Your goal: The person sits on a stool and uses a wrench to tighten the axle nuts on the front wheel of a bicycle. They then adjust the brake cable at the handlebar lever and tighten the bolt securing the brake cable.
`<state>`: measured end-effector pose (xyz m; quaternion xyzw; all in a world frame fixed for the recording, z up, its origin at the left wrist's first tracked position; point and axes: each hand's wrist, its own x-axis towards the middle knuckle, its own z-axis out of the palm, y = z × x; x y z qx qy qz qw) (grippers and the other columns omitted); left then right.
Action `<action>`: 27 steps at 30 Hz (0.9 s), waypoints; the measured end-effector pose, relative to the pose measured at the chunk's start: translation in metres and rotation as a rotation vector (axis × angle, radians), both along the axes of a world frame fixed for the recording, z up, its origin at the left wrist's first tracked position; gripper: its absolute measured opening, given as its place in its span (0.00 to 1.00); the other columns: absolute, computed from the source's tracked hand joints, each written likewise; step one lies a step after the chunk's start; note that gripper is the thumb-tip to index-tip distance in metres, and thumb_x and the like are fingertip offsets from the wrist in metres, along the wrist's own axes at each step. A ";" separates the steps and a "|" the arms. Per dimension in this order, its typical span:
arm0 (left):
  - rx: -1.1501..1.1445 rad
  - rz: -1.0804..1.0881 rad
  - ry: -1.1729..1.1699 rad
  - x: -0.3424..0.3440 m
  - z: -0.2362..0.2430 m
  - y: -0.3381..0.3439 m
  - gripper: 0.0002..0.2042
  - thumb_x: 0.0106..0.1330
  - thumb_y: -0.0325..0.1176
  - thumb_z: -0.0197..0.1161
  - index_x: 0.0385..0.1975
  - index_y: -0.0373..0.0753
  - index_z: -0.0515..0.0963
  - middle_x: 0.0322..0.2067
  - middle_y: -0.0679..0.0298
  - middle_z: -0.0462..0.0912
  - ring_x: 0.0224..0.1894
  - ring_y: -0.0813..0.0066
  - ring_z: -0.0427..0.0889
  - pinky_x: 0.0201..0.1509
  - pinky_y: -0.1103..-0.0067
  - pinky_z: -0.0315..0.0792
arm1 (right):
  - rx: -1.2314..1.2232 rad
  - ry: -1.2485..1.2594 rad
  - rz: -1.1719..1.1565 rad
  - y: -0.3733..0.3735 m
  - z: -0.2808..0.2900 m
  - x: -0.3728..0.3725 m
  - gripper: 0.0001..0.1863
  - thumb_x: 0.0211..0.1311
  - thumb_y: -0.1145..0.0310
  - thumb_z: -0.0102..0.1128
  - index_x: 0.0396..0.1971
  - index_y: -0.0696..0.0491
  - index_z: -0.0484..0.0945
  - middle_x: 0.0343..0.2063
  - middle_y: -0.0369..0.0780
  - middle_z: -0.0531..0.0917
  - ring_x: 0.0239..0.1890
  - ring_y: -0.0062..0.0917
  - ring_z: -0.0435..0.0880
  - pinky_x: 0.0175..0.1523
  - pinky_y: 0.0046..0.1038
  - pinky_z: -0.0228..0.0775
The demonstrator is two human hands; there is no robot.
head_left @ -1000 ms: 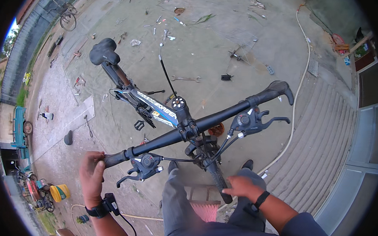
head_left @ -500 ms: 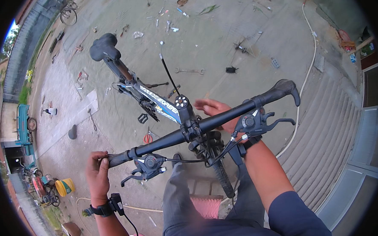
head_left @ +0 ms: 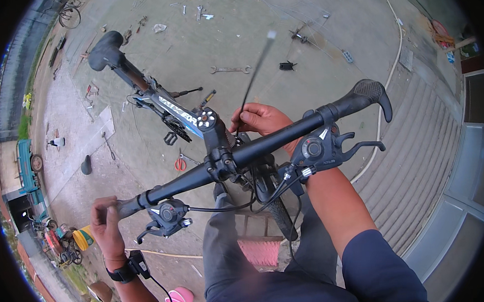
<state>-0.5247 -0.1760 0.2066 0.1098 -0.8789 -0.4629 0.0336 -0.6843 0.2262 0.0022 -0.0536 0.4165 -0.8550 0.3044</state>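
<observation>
A bicycle stands before me, its black handlebar point(head_left: 183, 185) running across between my arms. My left hand point(head_left: 107, 228) is closed around the grip at the bar's left end. Behind the bar, near the stem point(head_left: 218, 152), my right hand point(head_left: 263, 120) pinches a thin black cable point(head_left: 253, 76) between thumb and fingers. The cable rises away from me and ends in a blurred pale tip. A left brake-and-shift lever point(head_left: 166, 214) and a right brake-and-shift lever point(head_left: 318, 148) hang from the bar with cables attached. The front wheel point(head_left: 282, 212) stands between my legs.
On the ground lie a wrench point(head_left: 230, 69), red-handled scissors point(head_left: 181, 162), a black part point(head_left: 287, 66), a pedal point(head_left: 347, 56) and several small tools. A pale hose point(head_left: 396, 61) curves along the steps point(head_left: 418, 169) at right. A pink container point(head_left: 180, 299) stands at lower left.
My right hand has gone from spread fingers beside the stem to pinching the cable, which now leans further right. Handlebar and left hand have shifted left, and the right end has tilted up.
</observation>
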 end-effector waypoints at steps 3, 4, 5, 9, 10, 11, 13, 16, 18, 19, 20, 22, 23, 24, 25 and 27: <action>-0.010 -0.010 0.008 0.000 -0.001 0.000 0.02 0.74 0.27 0.58 0.41 0.36 0.76 0.46 0.62 0.79 0.48 0.74 0.78 0.59 0.76 0.71 | 0.031 -0.010 -0.096 0.015 -0.001 0.020 0.11 0.77 0.64 0.58 0.45 0.57 0.82 0.44 0.43 0.86 0.55 0.34 0.85 0.65 0.36 0.76; -0.006 -0.006 0.012 0.000 -0.001 0.000 0.03 0.74 0.27 0.59 0.41 0.36 0.76 0.46 0.62 0.79 0.48 0.74 0.79 0.59 0.76 0.71 | 0.060 0.013 -0.106 0.021 -0.001 0.025 0.11 0.77 0.64 0.59 0.45 0.57 0.82 0.45 0.44 0.86 0.56 0.35 0.85 0.65 0.37 0.76; 0.002 -0.005 0.018 0.001 -0.001 -0.001 0.03 0.74 0.27 0.59 0.41 0.36 0.76 0.46 0.62 0.79 0.48 0.74 0.79 0.59 0.76 0.71 | 0.089 0.035 -0.116 0.025 0.000 0.030 0.11 0.76 0.64 0.59 0.45 0.56 0.82 0.46 0.46 0.86 0.56 0.36 0.85 0.65 0.38 0.76; -0.070 -0.020 0.027 0.001 -0.003 -0.005 0.04 0.75 0.28 0.59 0.42 0.36 0.76 0.45 0.61 0.79 0.54 0.68 0.78 0.63 0.73 0.69 | -0.028 0.064 -0.235 0.037 0.002 0.055 0.10 0.75 0.66 0.60 0.46 0.56 0.82 0.46 0.47 0.86 0.55 0.38 0.85 0.65 0.41 0.76; -0.045 -0.012 0.027 0.001 -0.004 -0.006 0.04 0.76 0.28 0.58 0.42 0.35 0.76 0.45 0.60 0.78 0.56 0.66 0.78 0.65 0.71 0.68 | 0.000 -0.036 -0.257 0.039 0.001 0.062 0.10 0.75 0.65 0.60 0.46 0.56 0.81 0.46 0.47 0.86 0.55 0.37 0.85 0.65 0.40 0.76; -0.043 -0.005 0.025 0.001 -0.005 -0.006 0.04 0.76 0.28 0.58 0.42 0.35 0.76 0.45 0.60 0.79 0.56 0.66 0.78 0.65 0.71 0.68 | -0.017 -0.063 -0.274 0.041 0.000 0.067 0.11 0.75 0.64 0.59 0.46 0.55 0.81 0.46 0.46 0.85 0.54 0.37 0.85 0.64 0.40 0.77; -0.042 0.007 0.026 0.001 -0.006 -0.008 0.04 0.76 0.28 0.58 0.42 0.35 0.76 0.45 0.60 0.79 0.56 0.66 0.78 0.65 0.71 0.68 | -0.055 -0.135 -0.317 0.046 -0.005 0.076 0.11 0.76 0.63 0.59 0.47 0.54 0.81 0.46 0.44 0.85 0.53 0.35 0.85 0.63 0.39 0.77; -0.022 -0.009 0.032 0.001 -0.006 -0.010 0.04 0.77 0.28 0.57 0.43 0.35 0.76 0.46 0.60 0.79 0.55 0.67 0.78 0.66 0.71 0.67 | -0.129 -0.243 -0.366 0.047 -0.013 0.081 0.12 0.76 0.61 0.57 0.48 0.53 0.80 0.45 0.42 0.85 0.52 0.33 0.84 0.61 0.37 0.78; -0.023 -0.014 0.031 0.002 -0.006 -0.011 0.05 0.77 0.28 0.57 0.43 0.35 0.76 0.46 0.59 0.79 0.55 0.67 0.78 0.66 0.71 0.67 | -0.184 -0.312 -0.395 0.046 -0.018 0.082 0.12 0.77 0.59 0.57 0.48 0.52 0.80 0.45 0.41 0.84 0.51 0.32 0.84 0.60 0.36 0.78; -0.033 -0.020 0.030 0.001 -0.006 -0.011 0.05 0.77 0.29 0.57 0.44 0.35 0.76 0.47 0.59 0.79 0.55 0.68 0.78 0.66 0.71 0.68 | -0.208 -0.341 -0.410 0.045 -0.020 0.082 0.13 0.77 0.58 0.56 0.49 0.51 0.79 0.44 0.40 0.84 0.50 0.32 0.84 0.59 0.35 0.79; -0.053 -0.030 0.038 0.001 -0.005 -0.011 0.05 0.77 0.29 0.57 0.44 0.35 0.76 0.47 0.59 0.80 0.55 0.68 0.78 0.66 0.71 0.68 | -0.230 -0.363 -0.423 0.044 -0.022 0.082 0.13 0.77 0.58 0.56 0.49 0.50 0.79 0.44 0.40 0.84 0.49 0.31 0.84 0.58 0.35 0.79; -0.047 -0.017 0.018 0.001 -0.005 -0.012 0.06 0.78 0.29 0.57 0.45 0.34 0.76 0.48 0.59 0.80 0.55 0.69 0.78 0.66 0.72 0.68 | -0.282 -0.396 -0.446 0.043 -0.024 0.082 0.14 0.78 0.56 0.55 0.50 0.49 0.79 0.44 0.38 0.84 0.48 0.30 0.84 0.57 0.34 0.79; -0.057 -0.017 0.021 0.001 -0.005 -0.012 0.06 0.78 0.29 0.57 0.45 0.34 0.76 0.49 0.59 0.80 0.55 0.70 0.78 0.66 0.72 0.68 | -0.375 -0.381 -0.445 0.043 -0.026 0.081 0.14 0.78 0.56 0.55 0.50 0.49 0.79 0.44 0.38 0.84 0.48 0.29 0.84 0.57 0.33 0.79; -0.049 -0.016 0.016 0.001 -0.005 -0.013 0.06 0.78 0.30 0.57 0.45 0.34 0.76 0.49 0.58 0.80 0.55 0.70 0.78 0.66 0.73 0.68 | -0.324 -0.335 -0.474 0.042 -0.027 0.080 0.14 0.78 0.55 0.54 0.50 0.48 0.78 0.43 0.37 0.83 0.47 0.28 0.83 0.56 0.33 0.80; -0.050 -0.019 0.022 0.001 -0.006 -0.013 0.06 0.78 0.30 0.57 0.46 0.34 0.76 0.49 0.58 0.81 0.55 0.70 0.77 0.66 0.73 0.68 | -0.369 -0.395 -0.470 0.041 -0.029 0.079 0.14 0.78 0.54 0.54 0.50 0.48 0.78 0.43 0.36 0.83 0.47 0.28 0.83 0.55 0.32 0.80; -0.056 -0.020 0.028 0.001 -0.006 -0.014 0.06 0.78 0.30 0.57 0.46 0.34 0.76 0.50 0.58 0.81 0.55 0.70 0.77 0.66 0.73 0.67 | -0.220 -0.484 -0.512 0.040 -0.032 0.077 0.15 0.79 0.54 0.53 0.52 0.48 0.78 0.44 0.35 0.83 0.47 0.26 0.83 0.54 0.30 0.80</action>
